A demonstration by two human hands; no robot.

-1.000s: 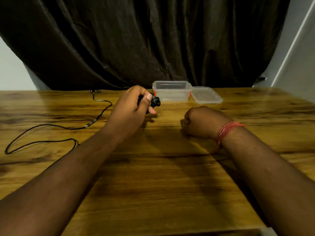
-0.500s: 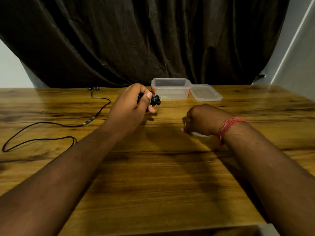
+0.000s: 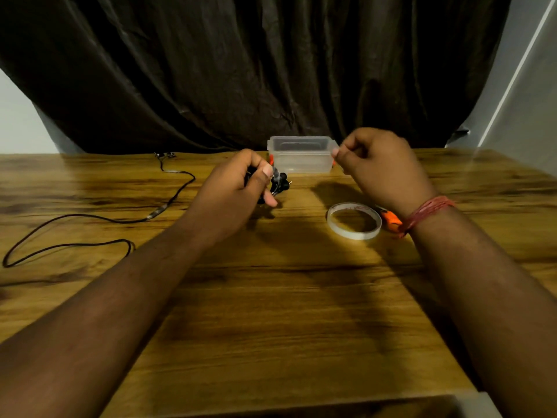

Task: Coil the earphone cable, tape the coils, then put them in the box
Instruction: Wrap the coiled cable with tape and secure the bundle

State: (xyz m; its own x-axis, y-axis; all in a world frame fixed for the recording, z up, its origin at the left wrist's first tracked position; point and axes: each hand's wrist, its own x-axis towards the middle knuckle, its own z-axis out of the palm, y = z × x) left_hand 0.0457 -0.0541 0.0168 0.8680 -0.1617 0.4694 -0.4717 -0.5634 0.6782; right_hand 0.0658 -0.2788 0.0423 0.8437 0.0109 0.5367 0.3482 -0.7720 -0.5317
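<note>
My left hand (image 3: 241,188) grips a small bundle of coiled black earphone cable (image 3: 280,184), held just above the table in front of the clear plastic box (image 3: 301,156). My right hand (image 3: 379,167) is raised beside the box's right end, its thumb and fingers pinched together on what looks like a short clear strip of tape (image 3: 339,159), which is hard to make out. The roll of clear tape (image 3: 354,221) lies flat on the table below my right wrist.
A second black earphone cable (image 3: 90,218) lies loose across the left of the wooden table (image 3: 271,297). An orange-handled tool (image 3: 390,220) lies right of the tape roll, partly under my wrist. A dark curtain hangs behind the table.
My right hand has lifted off the table, up and toward the box, uncovering the tape roll and the orange tool. My left hand keeps holding the coil in about the same place.
</note>
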